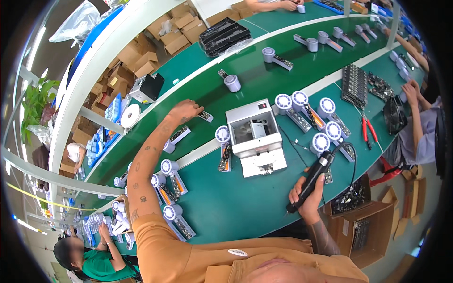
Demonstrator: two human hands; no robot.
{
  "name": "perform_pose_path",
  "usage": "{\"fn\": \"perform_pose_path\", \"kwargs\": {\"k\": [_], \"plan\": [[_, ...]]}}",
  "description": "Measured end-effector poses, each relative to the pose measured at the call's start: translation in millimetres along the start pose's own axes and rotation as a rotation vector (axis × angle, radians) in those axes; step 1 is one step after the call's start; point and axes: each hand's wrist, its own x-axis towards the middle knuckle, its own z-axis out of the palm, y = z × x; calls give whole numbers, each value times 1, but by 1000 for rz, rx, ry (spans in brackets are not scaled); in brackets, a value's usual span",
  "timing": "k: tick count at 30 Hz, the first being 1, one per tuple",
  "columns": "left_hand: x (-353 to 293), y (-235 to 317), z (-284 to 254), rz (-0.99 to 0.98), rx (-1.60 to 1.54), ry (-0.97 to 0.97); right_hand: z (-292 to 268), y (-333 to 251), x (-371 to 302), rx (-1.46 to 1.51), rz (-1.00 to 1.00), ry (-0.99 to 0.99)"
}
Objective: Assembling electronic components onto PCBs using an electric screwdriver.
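Head view: a person at a green workbench [226, 207] on a factory line, with cardboard boxes [141, 61] stacked past the far rail.

A white strip splits the bench from the green belt [264, 78], where small fan units ride apart from one another. The left hand [185, 111] stretches out over the belt, fingers bent down onto a small dark circuit strip [205, 116] lying there. The right hand [306, 198] is wrapped tight around a black electric screwdriver [312, 179], near the bench's close edge; its long axis slants, tip down toward the person, cord end up and away toward the white fans [321, 141]. A grey box machine [255, 137] stands between the hands.
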Motion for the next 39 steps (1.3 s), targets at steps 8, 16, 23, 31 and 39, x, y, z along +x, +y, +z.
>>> {"fn": "perform_pose_path", "kwargs": {"k": [8, 16, 23, 31, 39], "plan": [[-61, 30, -48, -180, 182, 349, 5, -1, 2, 18, 29, -25], [-142, 237, -151, -105, -141, 279, 0, -1, 5, 78, 27, -31], [-109, 308, -150, 35, -270, 316, 2, -2, 1, 30, 44, -24], [-172, 83, 27, -879, -185, 365, 1, -2, -2, 83, -7, 21], [-146, 64, -99, -775, -1210, 676, -6, -7, 3, 158, -14, -17]]}}
